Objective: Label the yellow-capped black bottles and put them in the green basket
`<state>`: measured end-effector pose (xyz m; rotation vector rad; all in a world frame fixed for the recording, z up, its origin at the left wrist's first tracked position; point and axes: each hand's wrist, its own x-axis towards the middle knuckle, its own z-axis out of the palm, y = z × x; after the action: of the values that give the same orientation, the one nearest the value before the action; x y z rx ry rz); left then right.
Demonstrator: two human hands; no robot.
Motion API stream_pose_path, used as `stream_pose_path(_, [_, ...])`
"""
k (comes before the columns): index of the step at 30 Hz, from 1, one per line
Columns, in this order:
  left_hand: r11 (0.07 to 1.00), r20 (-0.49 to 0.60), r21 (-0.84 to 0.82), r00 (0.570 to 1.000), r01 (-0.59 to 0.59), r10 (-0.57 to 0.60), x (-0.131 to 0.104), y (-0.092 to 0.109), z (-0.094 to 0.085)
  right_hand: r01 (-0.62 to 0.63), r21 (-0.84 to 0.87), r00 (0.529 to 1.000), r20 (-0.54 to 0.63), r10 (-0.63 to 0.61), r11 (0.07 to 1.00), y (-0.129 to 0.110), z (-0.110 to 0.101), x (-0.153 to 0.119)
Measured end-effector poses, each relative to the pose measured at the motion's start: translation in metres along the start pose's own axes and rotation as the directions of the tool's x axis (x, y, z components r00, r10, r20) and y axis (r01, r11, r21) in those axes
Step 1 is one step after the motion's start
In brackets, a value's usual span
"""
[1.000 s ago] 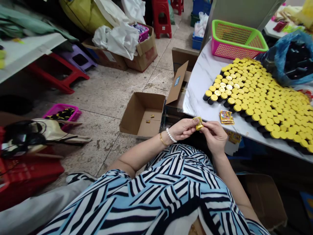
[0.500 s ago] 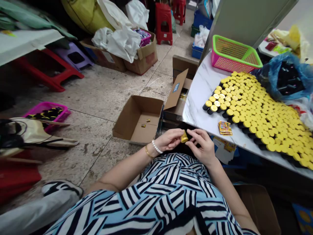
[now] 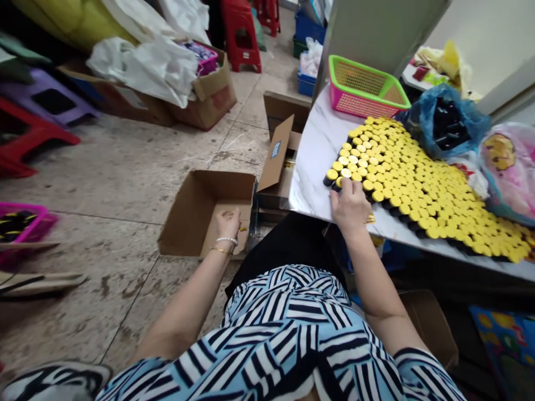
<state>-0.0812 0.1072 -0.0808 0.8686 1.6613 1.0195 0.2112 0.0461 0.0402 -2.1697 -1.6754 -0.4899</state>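
Observation:
My left hand (image 3: 228, 225), with a pearl bracelet at the wrist, is over the open cardboard box (image 3: 178, 231) on the floor. Motion blurs its fingers, so their hold cannot be made out. A small yellow piece (image 3: 243, 229) shows in the box beside that hand. On the white tabletop, my right hand (image 3: 350, 207) has its fingers bent around a black cylinder with a yellow cap (image 3: 340, 181), at the near left corner of a dense group of yellow-capped black cylinders (image 3: 412, 167). Partly hidden by this hand lies a small stack of printed yellow cards (image 3: 370, 218).
A green and pink basket (image 3: 368, 83) stands at the table's back, near a blue plastic bag (image 3: 434, 120) of black parts. Another open carton (image 3: 278, 161) sits against the table edge (image 3: 303, 206). A magenta basket (image 3: 45, 223) and red stools (image 3: 240, 36) stand on the floor.
My hands have separated from around a small yellow piece at my lap. The left went down to the floor box, the right out to the yellow-capped cylinders. The view shifted right.

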Motion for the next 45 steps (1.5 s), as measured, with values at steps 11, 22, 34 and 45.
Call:
stream_pose_path(11, [0.836,0.381,-0.124,0.753,-0.534,0.537,-0.118,0.045,0.065,-0.144,0.137,0.979,-0.126,0.161,0.98,0.078,-0.012,-0.045])
stream_pose_path(22, [0.906,0.632,-0.317,0.65,-0.28,0.422,-0.146,0.092,0.102,0.197,0.344,0.923,-0.38,-0.055,0.918,0.057,-0.024,-0.061])
stream_pose_path(34, [0.933,0.624,-0.361,0.74,-0.013,0.251,-0.139,0.063,0.06,-0.497,0.868,0.863,0.492,0.111,0.019,-0.03,-0.02,-0.096])
stream_pose_path(45, [0.868,0.408,-0.308,0.769,-0.39,0.491,-0.143,0.057,0.042,-0.505,0.861,0.86,0.494,0.13,0.064,-0.039,-0.016,-0.101])
